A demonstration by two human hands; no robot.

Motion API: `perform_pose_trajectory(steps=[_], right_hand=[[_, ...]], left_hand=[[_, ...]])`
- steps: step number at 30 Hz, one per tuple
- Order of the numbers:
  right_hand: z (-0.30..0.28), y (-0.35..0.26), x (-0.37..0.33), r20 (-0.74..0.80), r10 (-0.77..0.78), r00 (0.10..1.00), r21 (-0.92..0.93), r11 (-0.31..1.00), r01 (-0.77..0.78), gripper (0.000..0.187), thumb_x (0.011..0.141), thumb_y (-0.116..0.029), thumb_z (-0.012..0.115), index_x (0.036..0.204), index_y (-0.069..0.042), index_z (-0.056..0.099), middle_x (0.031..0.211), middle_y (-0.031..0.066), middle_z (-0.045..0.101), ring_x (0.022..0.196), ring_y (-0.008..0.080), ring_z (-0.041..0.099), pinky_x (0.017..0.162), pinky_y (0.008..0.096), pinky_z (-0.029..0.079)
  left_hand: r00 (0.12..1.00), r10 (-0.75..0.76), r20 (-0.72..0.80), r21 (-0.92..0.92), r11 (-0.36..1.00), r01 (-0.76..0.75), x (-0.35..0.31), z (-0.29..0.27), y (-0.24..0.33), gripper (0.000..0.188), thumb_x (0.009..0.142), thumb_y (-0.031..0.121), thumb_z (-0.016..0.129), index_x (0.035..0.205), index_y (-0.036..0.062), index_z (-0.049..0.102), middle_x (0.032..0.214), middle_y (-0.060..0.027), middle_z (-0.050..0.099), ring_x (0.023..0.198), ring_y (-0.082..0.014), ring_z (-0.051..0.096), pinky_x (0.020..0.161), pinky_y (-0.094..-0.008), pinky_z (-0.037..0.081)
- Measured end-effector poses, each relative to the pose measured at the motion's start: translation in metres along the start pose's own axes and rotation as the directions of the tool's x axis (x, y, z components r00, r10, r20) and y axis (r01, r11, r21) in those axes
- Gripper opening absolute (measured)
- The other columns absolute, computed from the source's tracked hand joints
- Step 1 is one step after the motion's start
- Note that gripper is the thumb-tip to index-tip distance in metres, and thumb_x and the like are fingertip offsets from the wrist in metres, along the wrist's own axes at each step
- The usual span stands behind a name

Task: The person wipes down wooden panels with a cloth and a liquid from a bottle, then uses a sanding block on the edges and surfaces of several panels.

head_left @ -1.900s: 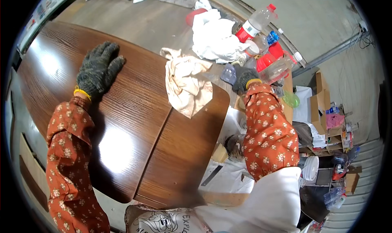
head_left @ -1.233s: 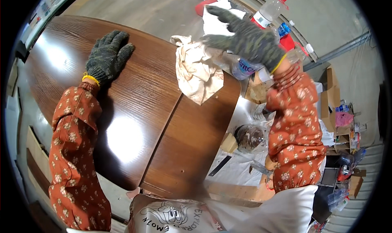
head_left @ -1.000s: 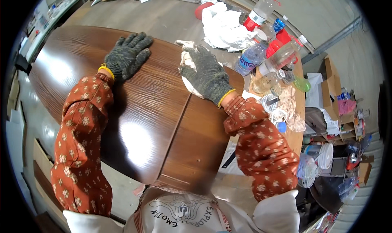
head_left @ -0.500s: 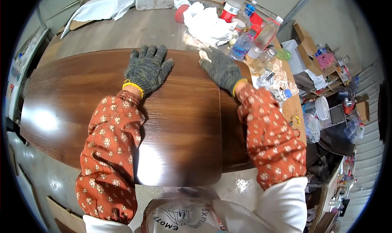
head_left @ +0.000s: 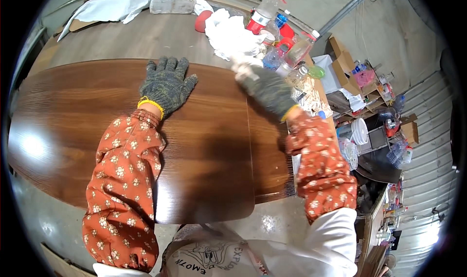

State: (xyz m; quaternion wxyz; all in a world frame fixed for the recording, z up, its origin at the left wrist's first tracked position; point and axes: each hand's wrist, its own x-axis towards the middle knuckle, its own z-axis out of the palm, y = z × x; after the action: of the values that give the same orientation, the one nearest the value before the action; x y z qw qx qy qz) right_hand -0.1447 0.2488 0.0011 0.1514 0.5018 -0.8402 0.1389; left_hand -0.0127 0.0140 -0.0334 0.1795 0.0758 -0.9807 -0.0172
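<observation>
We rest our left hand (head_left: 168, 85), fingers spread, on the shiny brown board (head_left: 204, 131), which lies on the gray surface (head_left: 131, 41). Our blurry right hand (head_left: 267, 89) grips a pale cloth (head_left: 242, 69) at the board's far edge, near the bottles (head_left: 261, 17).

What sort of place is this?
Likely a workshop: a glossy brown wooden panel lies under a gloved left hand, mixed plastic bottles crowd nearby, and a corrugated wall stands beyond.

A pale rectangular block (head_left: 172, 3) lies along the far edge of the worktable (head_left: 146, 36); a crumpled white sheet (head_left: 227, 34) and a red-capped bottle (head_left: 263, 15) sit near its far right corner.
</observation>
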Motion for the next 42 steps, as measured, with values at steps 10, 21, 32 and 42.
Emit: perform_pose_trajectory(steps=[10,21,32,42], right_hand=[[0.048,0.077,0.031,-0.016,0.217,0.976,-0.337,0.918,-0.209,0.044,0.093,-0.037,0.043,0.119,-0.004,0.055,0.118,0.0148,0.06,0.108,0.036,0.057,0.092,0.0406,0.044],[0.05,0.017,0.008,-0.181,0.038,0.983,-0.146,0.987,-0.065,0.021,0.086,-0.024,0.053,0.098,-0.01,0.063,0.1,0.0112,0.06,0.097,0.0273,0.057,0.086,0.0407,0.045],[-0.04,0.025,-0.003,-0.186,0.473,0.861,0.299,0.862,-0.409,0.039,0.084,-0.032,0.061,0.105,0.0,0.06,0.111,0.0163,0.06,0.103,0.0296,0.058,0.088,0.039,0.047],[0.019,-0.058,-0.073,-0.02,-0.13,0.991,-0.351,0.929,0.115,0.014,0.08,-0.016,0.052,0.085,-0.01,0.063,0.082,0.0101,0.057,0.08,0.0294,0.058,0.068,0.0413,0.048]], left_hand=[[1.0,0.021,0.021,-0.017,1.0,-0.02,-0.006,-0.006,0.004,0.052,0.093,0.043,0.043,0.129,0.0049,0.046,0.126,-0.0163,0.049,0.122,-0.0329,0.041,0.103,-0.0501,0.028],[0.996,0.052,-0.068,0.02,0.999,-0.051,0.0,-0.002,-0.001,0.048,0.093,0.041,0.046,0.125,0.0048,0.048,0.12,-0.0152,0.052,0.115,-0.0323,0.045,0.098,-0.049,0.032],[0.999,0.02,0.028,-0.031,0.999,-0.019,-0.008,-0.013,0.0,0.049,0.093,0.041,0.045,0.126,0.005,0.048,0.125,-0.0162,0.051,0.12,-0.0337,0.043,0.103,-0.0468,0.029],[0.995,0.075,-0.061,0.113,0.991,-0.068,0.001,0.015,-0.015,0.049,0.094,0.044,0.042,0.129,0.0092,0.048,0.129,-0.0159,0.05,0.121,-0.0327,0.043,0.104,-0.0474,0.028]])
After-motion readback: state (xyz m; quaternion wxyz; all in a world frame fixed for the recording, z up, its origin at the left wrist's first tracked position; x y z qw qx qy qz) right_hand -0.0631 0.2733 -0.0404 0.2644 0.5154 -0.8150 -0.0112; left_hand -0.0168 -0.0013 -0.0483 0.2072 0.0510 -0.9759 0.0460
